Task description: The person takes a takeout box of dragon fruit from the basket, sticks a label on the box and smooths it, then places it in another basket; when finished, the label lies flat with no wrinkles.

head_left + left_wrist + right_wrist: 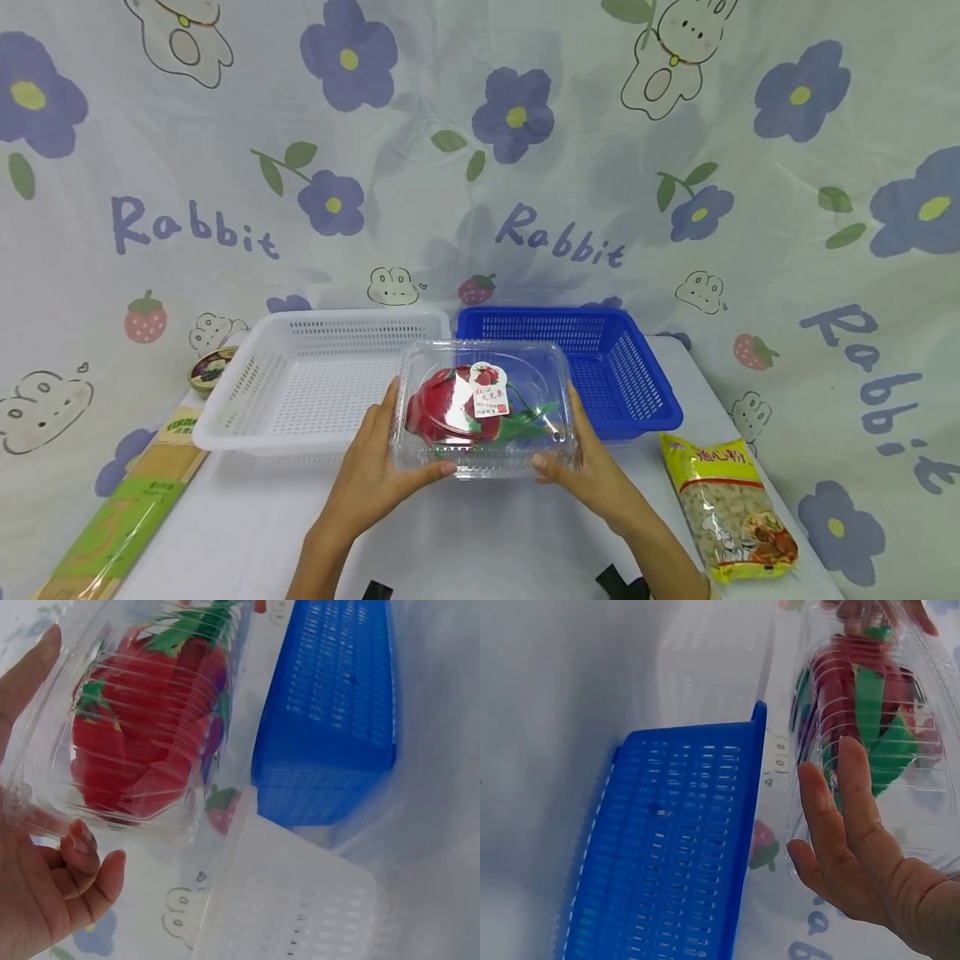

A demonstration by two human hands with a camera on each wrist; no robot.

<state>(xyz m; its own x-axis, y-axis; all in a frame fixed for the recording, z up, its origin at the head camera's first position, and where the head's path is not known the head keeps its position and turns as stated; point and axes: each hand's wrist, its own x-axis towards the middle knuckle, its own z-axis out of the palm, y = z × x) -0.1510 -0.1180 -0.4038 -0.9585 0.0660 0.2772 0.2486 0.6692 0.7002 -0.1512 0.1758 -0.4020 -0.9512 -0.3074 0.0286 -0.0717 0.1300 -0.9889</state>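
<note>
A clear plastic clamshell box (483, 408) with a red dragon fruit (442, 407) and green leaves inside is held up between both hands, in front of the two baskets. My left hand (375, 467) grips its left side, thumb on the front edge and fingers under the bottom (82, 859). My right hand (592, 467) grips the right side, thumb at the front, fingers (851, 817) flat against the box wall (877, 712). A white and red label (491, 390) sits on the lid.
A white basket (300, 379) stands behind at the left, a blue basket (600, 367) at the right. A pasta bag (731, 508) lies at the right, a long green and tan packet (127, 508) at the left, a small round tin (212, 368) beyond it.
</note>
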